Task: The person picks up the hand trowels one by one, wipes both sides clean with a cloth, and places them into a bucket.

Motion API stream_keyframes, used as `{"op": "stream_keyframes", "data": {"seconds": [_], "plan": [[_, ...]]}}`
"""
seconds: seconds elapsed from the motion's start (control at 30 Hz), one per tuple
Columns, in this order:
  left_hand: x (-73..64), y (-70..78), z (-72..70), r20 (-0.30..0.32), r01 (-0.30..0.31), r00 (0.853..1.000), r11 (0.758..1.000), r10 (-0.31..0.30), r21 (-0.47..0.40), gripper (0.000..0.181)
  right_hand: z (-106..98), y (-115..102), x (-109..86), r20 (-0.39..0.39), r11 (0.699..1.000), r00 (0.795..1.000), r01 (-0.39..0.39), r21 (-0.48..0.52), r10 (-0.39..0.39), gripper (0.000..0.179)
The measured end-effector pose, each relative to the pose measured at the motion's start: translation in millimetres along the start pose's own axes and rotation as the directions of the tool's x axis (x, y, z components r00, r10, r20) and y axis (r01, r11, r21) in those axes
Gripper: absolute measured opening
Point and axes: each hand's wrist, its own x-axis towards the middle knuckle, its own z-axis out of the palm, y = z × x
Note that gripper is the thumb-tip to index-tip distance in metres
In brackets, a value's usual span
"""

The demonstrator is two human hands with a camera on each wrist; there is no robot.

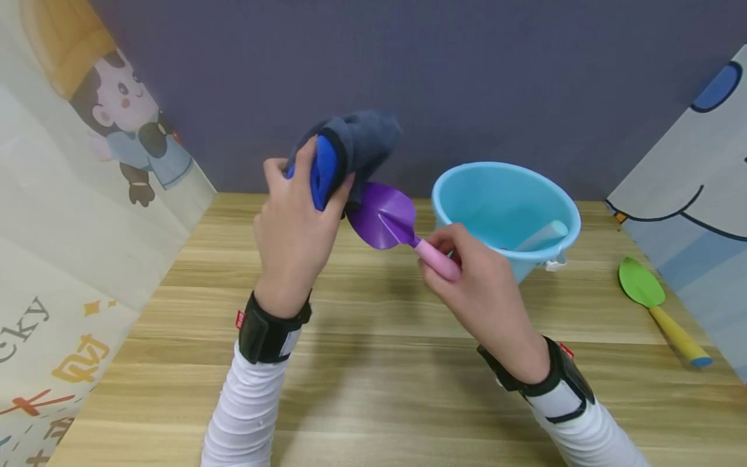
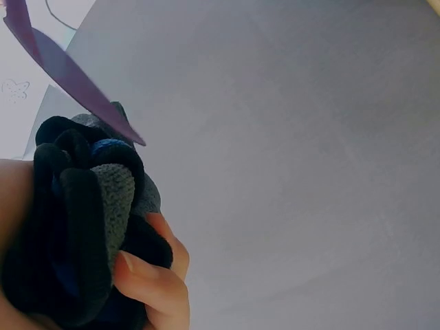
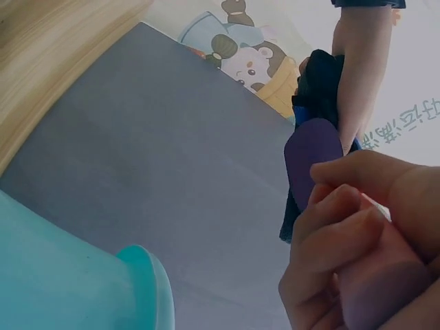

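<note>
In the head view my left hand (image 1: 297,227) grips a bunched cloth (image 1: 367,143), dark grey-blue on one side and bright blue on the other. My right hand (image 1: 478,279) holds a toy shovel by its pink handle (image 1: 438,259). The shovel's purple blade (image 1: 385,217) points left, its tip against or just beside the cloth. The left wrist view shows the folded cloth (image 2: 89,206) in curled fingers, with the blade (image 2: 75,79) edge-on above it. From the right wrist, the fingers wrap the pink handle (image 3: 381,275).
A light blue bucket (image 1: 502,172) stands right of centre, with a pale blue handle (image 1: 545,235) of something inside it. Farther right, a toy shovel with green blade and yellow handle (image 1: 671,327) lies on the wooden table (image 1: 373,389). A dark panel (image 1: 408,78) rises behind.
</note>
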Motion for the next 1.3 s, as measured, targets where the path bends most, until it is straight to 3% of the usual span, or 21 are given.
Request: {"op": "stream_keyframes", "data": {"seconds": [0.23, 0.43, 0.8, 1.03, 1.3], "plan": [[-2.5, 0.1, -1.0, -0.056, -0.016, 0.998, 1.0, 0.015, -0.024, 0.062, 1, 4, 1.1, -0.033, 1.0, 0.999, -0.018, 0.017, 0.019, 0.021], [-7.7, 5.5, -5.1, -0.053, -0.038, 0.998, 0.999, 0.036, -0.037, 0.062, 3, 6, 1.1, -0.077, 0.998, 0.995, -0.056, 0.011, 0.057, 0.021], [-18.5, 15.9, -3.1, -0.096, -0.166, 0.982, 0.985, 0.161, -0.047, 0.062, 2, 9, 3.7, -0.058, 0.996, 0.994, -0.087, 0.023, 0.089, 0.028], [-24.9, 22.4, 2.8, -0.061, -0.239, 0.97, 0.97, 0.236, -0.053, 0.062, 2, 9, 5.3, -0.026, 0.994, 0.994, -0.11, 0.015, 0.11, 0.033], [-33.6, 31.6, 17.0, -0.003, -0.333, 0.943, 0.943, 0.333, -0.028, 0.064, -1, 6, 6.1, 0.01, 0.991, 0.992, -0.129, 0.032, 0.129, 0.032]]}}
